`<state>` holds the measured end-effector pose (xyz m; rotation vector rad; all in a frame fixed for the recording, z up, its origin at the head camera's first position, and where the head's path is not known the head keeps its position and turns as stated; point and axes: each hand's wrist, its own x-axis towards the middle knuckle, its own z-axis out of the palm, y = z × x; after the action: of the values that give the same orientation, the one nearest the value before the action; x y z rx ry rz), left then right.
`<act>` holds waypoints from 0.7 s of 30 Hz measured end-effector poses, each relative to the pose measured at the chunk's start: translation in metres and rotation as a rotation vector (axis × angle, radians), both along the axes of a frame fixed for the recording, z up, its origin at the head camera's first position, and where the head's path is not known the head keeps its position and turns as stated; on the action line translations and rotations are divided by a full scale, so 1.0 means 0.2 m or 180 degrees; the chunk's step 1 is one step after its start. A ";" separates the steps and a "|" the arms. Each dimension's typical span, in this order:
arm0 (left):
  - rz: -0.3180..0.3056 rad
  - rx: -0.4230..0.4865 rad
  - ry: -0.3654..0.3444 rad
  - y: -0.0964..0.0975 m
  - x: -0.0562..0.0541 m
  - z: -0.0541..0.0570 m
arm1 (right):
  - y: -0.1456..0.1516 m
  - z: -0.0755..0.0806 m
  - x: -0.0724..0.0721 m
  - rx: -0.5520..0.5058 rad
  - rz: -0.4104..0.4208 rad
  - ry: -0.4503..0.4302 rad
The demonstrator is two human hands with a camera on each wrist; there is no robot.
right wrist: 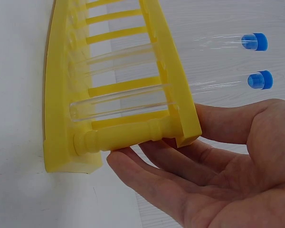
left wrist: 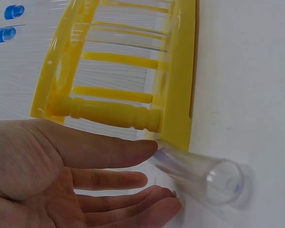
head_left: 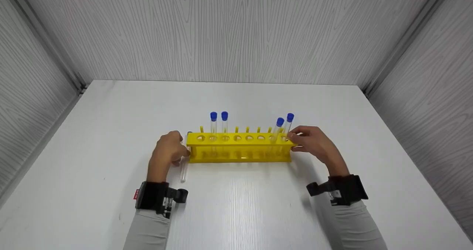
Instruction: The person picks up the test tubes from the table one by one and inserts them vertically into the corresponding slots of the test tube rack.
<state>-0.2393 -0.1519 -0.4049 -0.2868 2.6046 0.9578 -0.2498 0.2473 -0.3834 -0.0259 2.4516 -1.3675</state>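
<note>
A yellow test tube rack [head_left: 242,141] stands upright on the table between both hands. My right hand [head_left: 314,141] grips its right end, thumb at the top plate and fingers around the end post [right wrist: 128,135]. At the rack's left end is my left hand [head_left: 170,148], its fingers [left wrist: 111,180] fairly straight and apart from the thumb. A clear test tube [left wrist: 199,175] lies alongside that end, its rounded bottom toward the front; the thumb tip overlaps it and hides part of it. Two blue-capped tubes [head_left: 224,122] stand in the rack's left part. Two more [head_left: 279,126] lean at the right.
The white table [head_left: 236,205] carries the rack. A grey wood-grain panel [head_left: 229,32] rises behind it, with side panels [head_left: 29,76] to the left and right. Black camera straps [head_left: 151,196] sit on both wrists.
</note>
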 end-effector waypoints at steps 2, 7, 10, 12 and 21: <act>0.0008 -0.0007 -0.0006 0.00 0.00 0.00 | 0.00 0.00 0.00 0.0013 -0.0006 0.0004; -0.0010 -0.0052 0.0009 0.00 0.00 0.00 | 0.00 0.00 0.00 0.0046 -0.0028 0.0005; -0.0027 -0.0109 0.0047 0.00 0.00 0.00 | 0.00 0.00 0.00 0.0058 -0.0041 -0.0011; -0.0043 -0.0141 0.0082 0.00 0.00 -0.01 | 0.00 0.01 0.00 0.0064 -0.0046 -0.0024; -0.0094 -0.0239 0.0090 0.01 0.00 -0.01 | 0.00 0.00 0.00 0.0012 -0.0038 -0.0014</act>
<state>-0.2394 -0.1506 -0.4078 -0.2549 2.6669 0.8617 -0.2491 0.2469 -0.3828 -0.0072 2.4547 -1.3664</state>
